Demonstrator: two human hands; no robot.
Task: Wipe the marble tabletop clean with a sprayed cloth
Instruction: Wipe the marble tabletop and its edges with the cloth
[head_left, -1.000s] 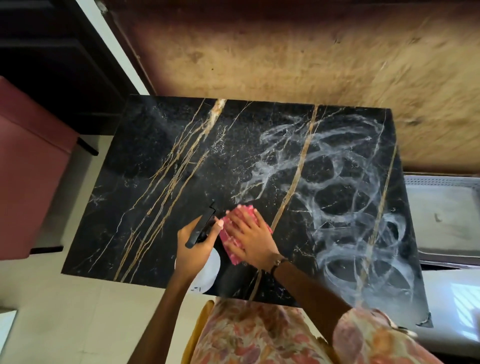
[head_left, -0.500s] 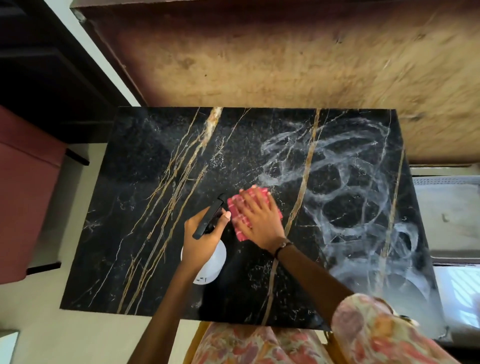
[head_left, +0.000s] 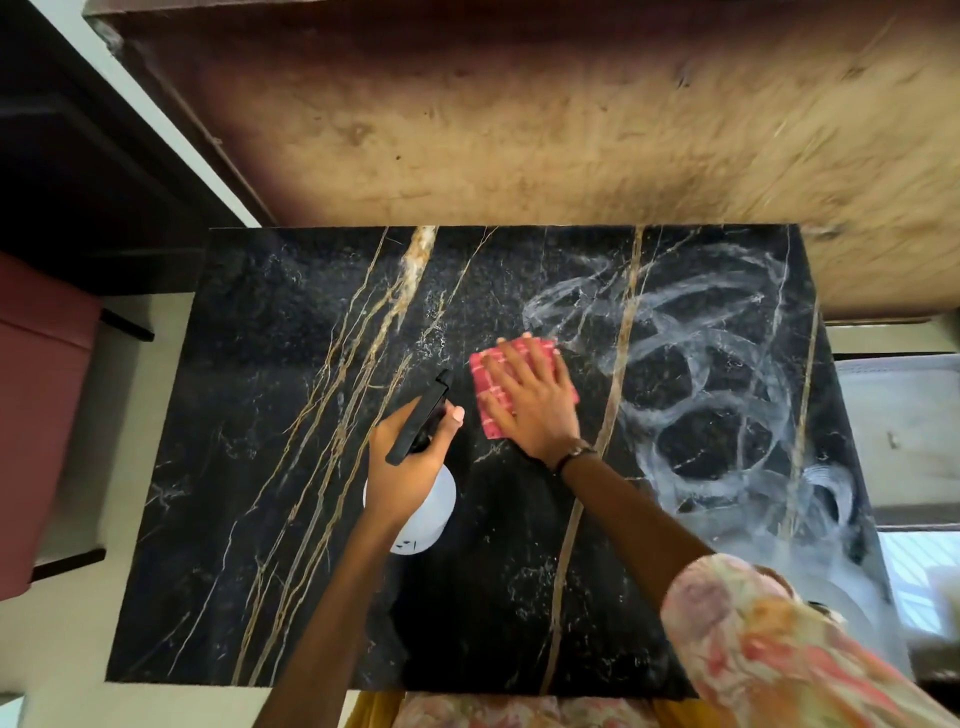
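Pink cloth lying under flat, spread fingers of right hand, pressing it onto marble tabletop near centre. Curling left hand round white spray bottle. Facing chalky smears just rightward of cloth, nearer right hand.

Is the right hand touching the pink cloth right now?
Touching. The head view shows the right hand lying flat, fingers spread, on top of the pink cloth, pressing it onto the marble tabletop.
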